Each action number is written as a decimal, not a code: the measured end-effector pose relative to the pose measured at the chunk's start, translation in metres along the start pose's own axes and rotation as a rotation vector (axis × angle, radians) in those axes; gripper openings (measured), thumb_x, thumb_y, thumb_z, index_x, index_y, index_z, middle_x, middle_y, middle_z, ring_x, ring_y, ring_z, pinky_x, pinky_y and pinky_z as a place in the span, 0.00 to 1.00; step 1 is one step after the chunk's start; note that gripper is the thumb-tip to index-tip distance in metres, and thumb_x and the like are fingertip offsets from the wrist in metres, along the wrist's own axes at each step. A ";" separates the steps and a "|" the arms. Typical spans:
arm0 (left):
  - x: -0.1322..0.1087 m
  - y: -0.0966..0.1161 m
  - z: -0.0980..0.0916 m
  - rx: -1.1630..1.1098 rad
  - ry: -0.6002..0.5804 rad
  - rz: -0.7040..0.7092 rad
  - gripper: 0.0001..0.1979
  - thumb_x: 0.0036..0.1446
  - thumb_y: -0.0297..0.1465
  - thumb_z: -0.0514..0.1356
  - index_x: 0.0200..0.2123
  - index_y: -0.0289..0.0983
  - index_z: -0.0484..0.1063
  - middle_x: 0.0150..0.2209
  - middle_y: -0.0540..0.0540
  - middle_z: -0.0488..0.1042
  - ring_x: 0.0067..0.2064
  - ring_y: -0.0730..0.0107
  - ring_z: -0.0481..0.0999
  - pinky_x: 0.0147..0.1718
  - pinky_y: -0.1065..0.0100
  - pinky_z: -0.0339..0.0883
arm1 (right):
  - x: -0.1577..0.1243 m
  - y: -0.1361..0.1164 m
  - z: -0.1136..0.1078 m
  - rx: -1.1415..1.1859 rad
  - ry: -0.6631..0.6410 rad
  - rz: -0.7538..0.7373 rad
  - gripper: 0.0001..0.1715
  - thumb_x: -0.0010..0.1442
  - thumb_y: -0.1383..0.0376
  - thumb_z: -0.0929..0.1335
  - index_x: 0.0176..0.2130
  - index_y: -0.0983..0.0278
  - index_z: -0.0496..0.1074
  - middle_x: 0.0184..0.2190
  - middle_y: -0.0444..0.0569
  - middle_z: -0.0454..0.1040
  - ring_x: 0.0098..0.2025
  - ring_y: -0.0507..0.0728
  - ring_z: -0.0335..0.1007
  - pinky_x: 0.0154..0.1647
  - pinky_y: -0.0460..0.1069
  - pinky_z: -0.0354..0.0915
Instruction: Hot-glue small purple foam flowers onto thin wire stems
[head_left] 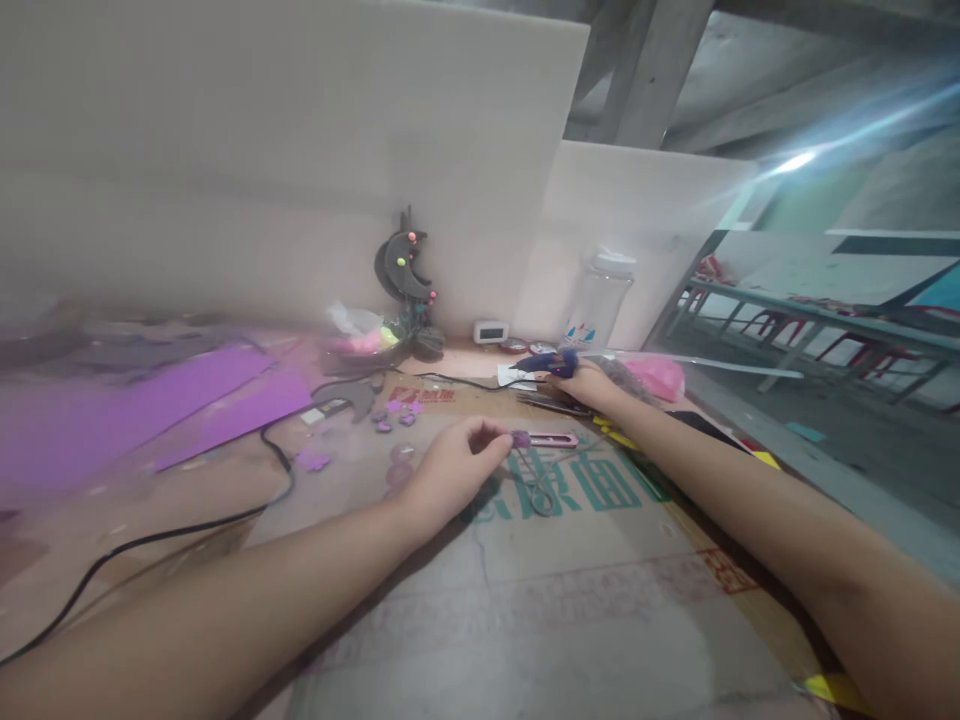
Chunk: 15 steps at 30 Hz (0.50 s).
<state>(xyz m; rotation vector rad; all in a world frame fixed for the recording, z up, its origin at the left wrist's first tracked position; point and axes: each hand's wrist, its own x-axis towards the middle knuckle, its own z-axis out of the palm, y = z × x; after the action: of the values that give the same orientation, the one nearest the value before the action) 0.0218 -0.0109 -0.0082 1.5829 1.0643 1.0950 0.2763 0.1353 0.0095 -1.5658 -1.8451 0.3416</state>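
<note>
My left hand (461,460) is closed in a pinch over the cardboard, with a small purple piece (520,439) at its fingertips. Just beyond it lies a pink utility knife (556,440), and a thin looped wire-like thing (540,497) shows below. Farther back, my right hand (581,386) is wrapped round a dark blue hot glue gun (551,363) whose nozzle points left. A long clear glue stick (720,364) sticks out behind the gun. Small purple flower shapes (405,412) lie left of the knife.
A black cord (180,525) crosses the left side. Purple sheets (225,400) lie there, blurred. Against the white panel stand a grey crescent moon ornament (401,265), a small white clock (490,332) and a clear bottle (598,300). Pliers-like metal tools (555,402) lie under my right hand.
</note>
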 end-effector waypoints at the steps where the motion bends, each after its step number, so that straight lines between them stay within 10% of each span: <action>1: 0.000 0.000 0.000 -0.006 0.001 0.000 0.10 0.56 0.38 0.59 0.33 0.37 0.72 0.31 0.47 0.76 0.32 0.68 0.75 0.32 0.69 0.65 | -0.001 -0.003 -0.002 0.004 -0.001 0.008 0.14 0.50 0.58 0.74 0.34 0.65 0.76 0.32 0.52 0.79 0.39 0.63 0.74 0.45 0.54 0.68; 10: 0.003 -0.003 -0.002 0.004 0.047 -0.014 0.11 0.56 0.40 0.58 0.31 0.37 0.70 0.30 0.49 0.74 0.32 0.69 0.72 0.31 0.70 0.63 | -0.063 -0.042 -0.034 0.261 -0.103 -0.036 0.14 0.57 0.57 0.68 0.39 0.63 0.74 0.39 0.53 0.79 0.34 0.57 0.76 0.38 0.52 0.71; 15: 0.007 -0.007 -0.003 -0.018 0.094 -0.015 0.11 0.56 0.39 0.58 0.29 0.37 0.69 0.27 0.51 0.71 0.29 0.72 0.70 0.30 0.70 0.61 | -0.126 -0.047 -0.031 0.210 -0.055 -0.158 0.14 0.61 0.53 0.65 0.34 0.60 0.72 0.27 0.47 0.76 0.32 0.58 0.73 0.38 0.53 0.70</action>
<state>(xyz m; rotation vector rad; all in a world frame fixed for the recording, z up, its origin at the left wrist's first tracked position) 0.0194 -0.0023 -0.0132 1.5198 1.1234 1.1755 0.2655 -0.0021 0.0187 -1.2734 -1.8941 0.4930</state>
